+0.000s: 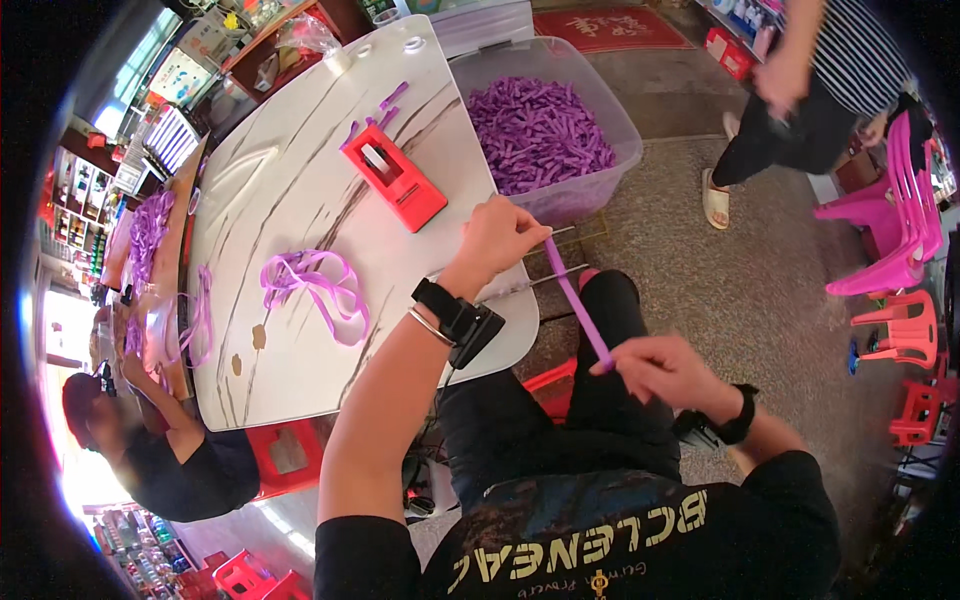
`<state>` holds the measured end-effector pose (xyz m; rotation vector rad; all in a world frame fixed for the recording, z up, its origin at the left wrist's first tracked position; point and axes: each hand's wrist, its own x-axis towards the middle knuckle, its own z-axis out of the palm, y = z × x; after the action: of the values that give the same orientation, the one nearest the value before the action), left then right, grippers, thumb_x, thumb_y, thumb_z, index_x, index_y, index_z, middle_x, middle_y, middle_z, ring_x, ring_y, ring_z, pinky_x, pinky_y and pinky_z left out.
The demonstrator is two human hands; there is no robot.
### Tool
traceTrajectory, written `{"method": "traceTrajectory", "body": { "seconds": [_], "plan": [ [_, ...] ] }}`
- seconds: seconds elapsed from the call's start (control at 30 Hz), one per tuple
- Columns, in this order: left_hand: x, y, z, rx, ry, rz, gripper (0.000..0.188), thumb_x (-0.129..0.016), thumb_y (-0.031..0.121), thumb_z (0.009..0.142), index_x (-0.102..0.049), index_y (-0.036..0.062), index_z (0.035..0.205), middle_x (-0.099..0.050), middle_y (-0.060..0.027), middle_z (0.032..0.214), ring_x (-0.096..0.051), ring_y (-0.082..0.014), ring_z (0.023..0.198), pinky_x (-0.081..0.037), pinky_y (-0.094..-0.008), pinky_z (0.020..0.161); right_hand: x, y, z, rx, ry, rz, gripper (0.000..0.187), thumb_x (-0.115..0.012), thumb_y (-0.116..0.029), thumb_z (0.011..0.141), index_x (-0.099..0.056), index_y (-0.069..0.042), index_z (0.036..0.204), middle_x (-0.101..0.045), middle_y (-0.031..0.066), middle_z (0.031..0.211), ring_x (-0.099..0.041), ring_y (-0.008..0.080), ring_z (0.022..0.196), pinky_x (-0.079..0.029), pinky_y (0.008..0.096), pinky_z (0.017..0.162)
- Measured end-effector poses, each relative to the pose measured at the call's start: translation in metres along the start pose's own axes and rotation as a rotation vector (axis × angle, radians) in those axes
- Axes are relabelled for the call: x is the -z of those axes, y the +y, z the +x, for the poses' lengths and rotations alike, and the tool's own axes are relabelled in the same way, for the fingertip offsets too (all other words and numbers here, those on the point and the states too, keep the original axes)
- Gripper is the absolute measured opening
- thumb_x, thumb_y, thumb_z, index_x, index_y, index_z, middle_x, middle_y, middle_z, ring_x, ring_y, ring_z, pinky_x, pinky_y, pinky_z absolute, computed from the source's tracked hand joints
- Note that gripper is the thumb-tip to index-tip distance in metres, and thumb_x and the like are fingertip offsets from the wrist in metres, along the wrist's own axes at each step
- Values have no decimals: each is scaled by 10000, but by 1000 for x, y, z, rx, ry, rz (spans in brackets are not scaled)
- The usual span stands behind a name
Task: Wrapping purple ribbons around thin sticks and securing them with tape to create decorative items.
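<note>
Your left hand (pixel 505 238) closes over the upper end of the purple strip (pixel 577 300), so you cannot see where that end stops. At centre frame your left forearm covers part of the desk (pixel 290 190) edge. At the top right, the picture's rim cuts off the standing person (pixel 810 80) above the torso. At the lower left, the seated person (pixel 170 450) is blurred, and the shelf goods behind are too small to tell.

A white marble-patterned desk (pixel 290 180) is filling the left side, daylight is glaring in at the far left, speckled grey floor (pixel 740 290) is stretching right, pink and red plastic chairs (pixel 890 250) are stacking up by the edge, and a red doormat (pixel 610 28) is lying up top.
</note>
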<state>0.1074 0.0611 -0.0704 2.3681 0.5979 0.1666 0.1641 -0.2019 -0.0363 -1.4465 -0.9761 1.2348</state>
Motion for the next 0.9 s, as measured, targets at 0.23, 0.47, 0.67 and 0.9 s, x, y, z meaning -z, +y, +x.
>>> {"method": "traceTrajectory", "body": {
  "seconds": [0.23,0.47,0.67,0.9],
  "plan": [
    [0,7,-1,78,-13,-22,169,-663,289,656,-676,124,689,-589,-83,682,-573,-251,693,-401,-384,562,32,-50,93,244,105,174,241,-423,-156,886,-579,25,919,-412,-43,565,-394,23,525,-315,168,516],
    [-8,-7,-2,-24,27,46,153,-666,298,649,-676,151,692,-538,-82,752,-529,-272,798,-387,-414,600,21,-49,54,180,-9,-77,162,-529,-145,827,-640,-27,825,-542,-8,616,-450,24,510,-326,170,458],
    [-3,-2,-1,-19,-11,16,155,-655,305,662,-675,153,685,-534,-84,748,-525,-281,787,-388,-419,602,-3,-3,-2,-106,-23,-75,147,-575,-126,808,-637,-22,892,-578,7,635,-519,47,563,-390,184,509],
    [5,9,-2,-7,-49,13,252,-642,286,708,-661,40,760,-549,-139,725,-556,-245,686,-432,-346,610,-8,83,3,-244,91,176,221,-499,-149,864,-621,20,939,-559,0,615,-509,56,564,-387,185,549]
  ]
}}
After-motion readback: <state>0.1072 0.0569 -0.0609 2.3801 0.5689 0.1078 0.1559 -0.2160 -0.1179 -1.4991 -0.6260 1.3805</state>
